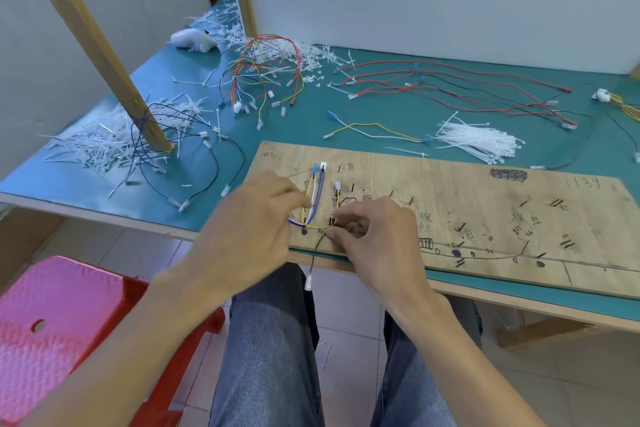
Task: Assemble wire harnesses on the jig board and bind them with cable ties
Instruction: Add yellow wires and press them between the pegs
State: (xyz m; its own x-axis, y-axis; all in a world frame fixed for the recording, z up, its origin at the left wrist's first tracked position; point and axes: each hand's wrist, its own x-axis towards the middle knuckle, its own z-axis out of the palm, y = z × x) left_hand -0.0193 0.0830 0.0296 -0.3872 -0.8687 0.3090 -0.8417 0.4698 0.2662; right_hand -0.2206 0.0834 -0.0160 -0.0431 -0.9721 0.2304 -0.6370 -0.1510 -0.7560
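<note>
While the wire bundle (314,196) lies looped at the near-left corner of the jig board (398,167), the left hand (256,218) pinches its bend and the right hand (374,236) pinches the yellow wire (320,226) by the pegs (331,220). Seat each wire tight against its peg. Fresh cable ties (481,142) lie on the tabletop (298,128) behind the board; the dangling dark wire (316,250) may snag.

Table (298,125), green top. Plywood board (485,191) along front edge. Behind board: bundle of white cable ties (479,142), yellow-white wire (377,124), red and black wires (457,90). Coloured wire bunch (266,70) farther back. Heap of clipped tie ends (100,146) at left, dark wires (211,163) beside.
</note>
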